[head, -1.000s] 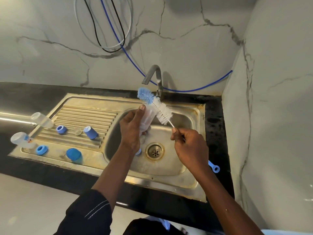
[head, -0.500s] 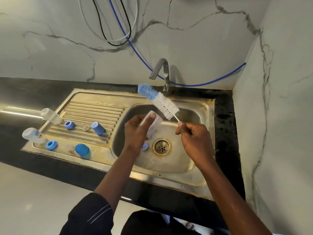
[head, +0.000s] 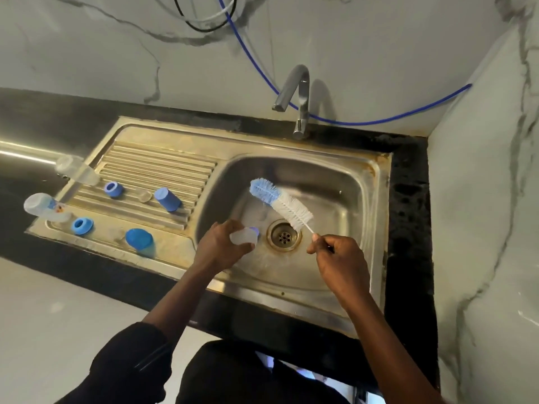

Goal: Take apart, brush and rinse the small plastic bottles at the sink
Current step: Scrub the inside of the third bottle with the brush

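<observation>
Your left hand grips a small clear bottle over the sink. Your right hand pinches the brush handle, bristles above the drain

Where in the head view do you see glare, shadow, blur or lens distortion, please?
Head view: a glare streak crosses the black counter at left; the tap casts a soft shadow on the back wall; the wide lens slants the side wall; the bottle in the left hand looks slightly blurred.

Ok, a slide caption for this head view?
Over the sink basin, the left hand holds a clear bottle while the right hand pinches a bottle brush by its handle.
</observation>
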